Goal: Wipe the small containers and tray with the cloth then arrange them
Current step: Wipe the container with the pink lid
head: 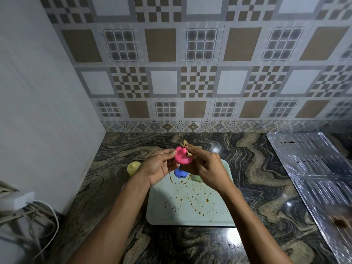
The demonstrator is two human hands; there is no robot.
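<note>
My left hand (pixel 159 167) holds a small pink container (pixel 182 156) by its side, lifted above the counter. My right hand (pixel 206 166) pinches a beige cloth (pixel 186 144) against the pink container's top. Below them lies a pale green tray (pixel 190 208) smeared with brown spots. A blue container (pixel 180 173) stands on the tray's far end, partly hidden by my hands. A pale green container (pixel 197 178) sits beside it, mostly hidden under my right hand. A yellow container (pixel 133 168) stands on the counter left of the tray.
The dark marbled counter (pixel 257 168) runs to a tiled back wall and a plain wall on the left. A ribbed steel drainboard (pixel 314 168) lies at the right. A white adapter with cables (pixel 22 201) sits at the left edge.
</note>
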